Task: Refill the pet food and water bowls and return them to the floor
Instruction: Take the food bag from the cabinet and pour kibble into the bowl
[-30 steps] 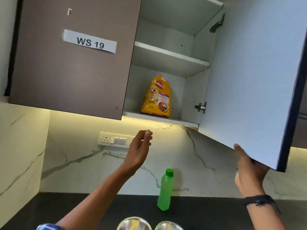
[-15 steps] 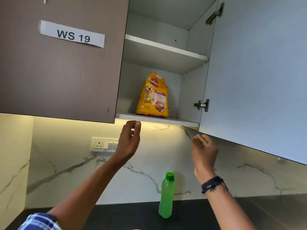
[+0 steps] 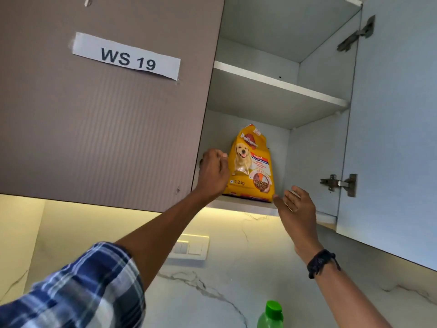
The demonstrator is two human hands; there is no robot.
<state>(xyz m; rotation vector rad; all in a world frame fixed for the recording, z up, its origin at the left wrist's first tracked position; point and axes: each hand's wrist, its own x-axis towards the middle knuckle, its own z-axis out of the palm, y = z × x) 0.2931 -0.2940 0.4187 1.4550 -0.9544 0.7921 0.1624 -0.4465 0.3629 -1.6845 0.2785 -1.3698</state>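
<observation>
A yellow bag of dog food (image 3: 250, 166) stands upright on the lower shelf (image 3: 246, 206) of an open wall cabinet. My left hand (image 3: 212, 172) is raised against the bag's left edge, its back turned to me and its fingers curled out of sight, so the grip is unclear. My right hand (image 3: 296, 211) is spread open just below and right of the bag's lower right corner, not touching it. A green water bottle (image 3: 270, 316) shows its cap and shoulder at the bottom edge. No bowls are in view.
The cabinet's right door (image 3: 390, 138) hangs open beside my right arm. The left door (image 3: 106, 114), labelled WS 19, is shut. The upper shelf (image 3: 279, 84) holds nothing. A switch panel (image 3: 191, 249) sits on the marble wall below.
Both hands rose from under the cabinet to shelf height. My left hand reached the bag's left side, and my right hand came up near its lower right corner. The view tilted upward.
</observation>
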